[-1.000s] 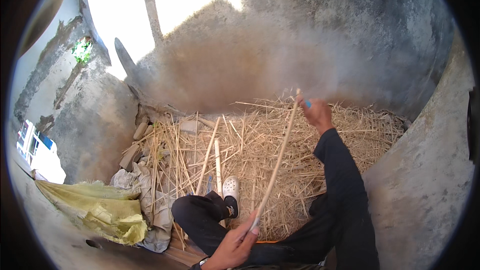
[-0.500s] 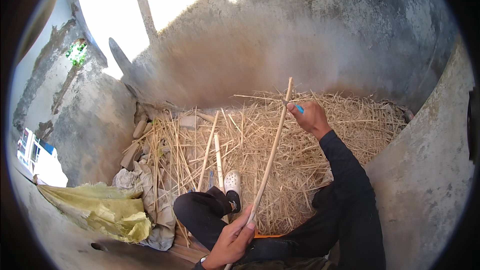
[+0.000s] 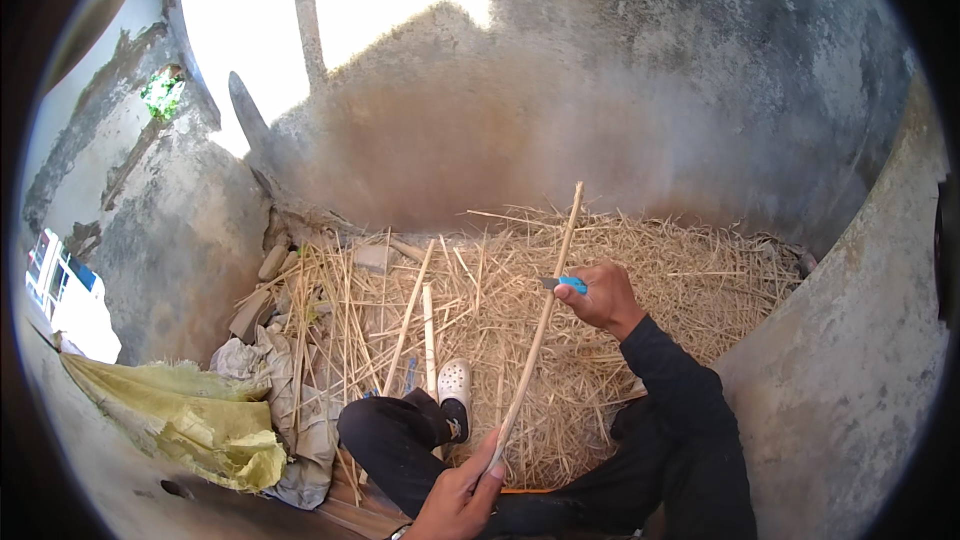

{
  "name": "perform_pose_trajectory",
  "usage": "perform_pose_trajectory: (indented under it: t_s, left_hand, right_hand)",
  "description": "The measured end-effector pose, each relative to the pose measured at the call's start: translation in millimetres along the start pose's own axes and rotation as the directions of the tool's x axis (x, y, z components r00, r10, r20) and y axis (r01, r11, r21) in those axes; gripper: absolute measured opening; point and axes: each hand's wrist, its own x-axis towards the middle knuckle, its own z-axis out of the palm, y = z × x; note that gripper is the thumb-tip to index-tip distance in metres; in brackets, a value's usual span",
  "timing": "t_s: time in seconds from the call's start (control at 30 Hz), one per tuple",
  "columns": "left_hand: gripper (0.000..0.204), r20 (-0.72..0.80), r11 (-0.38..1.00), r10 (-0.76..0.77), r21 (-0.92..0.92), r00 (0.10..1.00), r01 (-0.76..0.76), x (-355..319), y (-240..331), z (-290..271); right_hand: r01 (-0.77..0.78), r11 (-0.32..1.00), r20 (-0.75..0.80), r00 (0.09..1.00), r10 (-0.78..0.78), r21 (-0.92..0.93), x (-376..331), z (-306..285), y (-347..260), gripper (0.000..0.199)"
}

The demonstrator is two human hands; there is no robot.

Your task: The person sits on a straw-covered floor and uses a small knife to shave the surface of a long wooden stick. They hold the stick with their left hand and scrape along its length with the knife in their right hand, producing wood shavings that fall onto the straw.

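Note:
A long thin bamboo stick [image 3: 545, 315] slants from my lap up toward the far wall. My left hand [image 3: 462, 492] grips its lower end near my knee. My right hand [image 3: 598, 293], in a dark sleeve, holds a small knife with a blue handle [image 3: 566, 284], blade set against the stick about midway. My crossed legs in dark trousers and a white clog [image 3: 454, 386] lie under the stick.
A thick bed of straw and bamboo shavings [image 3: 660, 280] covers the ground ahead, with several loose sticks [image 3: 428, 325] on it. Stained concrete walls [image 3: 620, 90] close in all round. A yellow-green sack [image 3: 190, 420] and grey cloth [image 3: 270, 370] lie at my left.
My right hand with the knife has come back down the stick toward me, from near its far tip to about its middle. The left hand kept its hold.

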Motion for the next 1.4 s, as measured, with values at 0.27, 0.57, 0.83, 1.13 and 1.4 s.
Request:
perform_pose_trajectory:
  t_s: [0.27, 0.57, 0.83, 1.13, 1.4]
  left_hand:
    - [0.043, 0.351, 0.938, -0.206, -0.197, 0.914, 0.287, -29, 25, 4]
    - [0.049, 0.187, 0.782, -0.208, -0.558, 0.960, 0.278, 51, -22, -34]
    - [0.043, 0.278, 0.813, -0.179, -0.498, 0.944, 0.301, 98, -34, -22]
    - [0.044, -0.086, 0.965, 0.099, 0.252, 0.991, -0.074, 108, -57, 16]
    - [0.048, -0.161, 0.477, 0.782, -0.467, 0.602, -0.745, 16, 114, 27]
  right_hand:
    - [-0.517, 0.855, -0.393, 0.795, 0.461, -0.044, 29, -42, 184, 0.085]
    - [-0.372, 0.928, -0.123, 0.920, 0.373, 0.029, 1, -24, 71, 0.081]
    - [-0.412, 0.503, 0.242, 0.897, 0.370, 0.760, -4, -11, 24, 0.058]
    - [-0.516, 0.000, 0.475, 0.787, 0.394, 0.856, -4, 11, -15, 0.028]
    - [-0.443, 0.060, 0.364, 0.801, 0.474, 0.895, 2, 16, 11, 0.030]
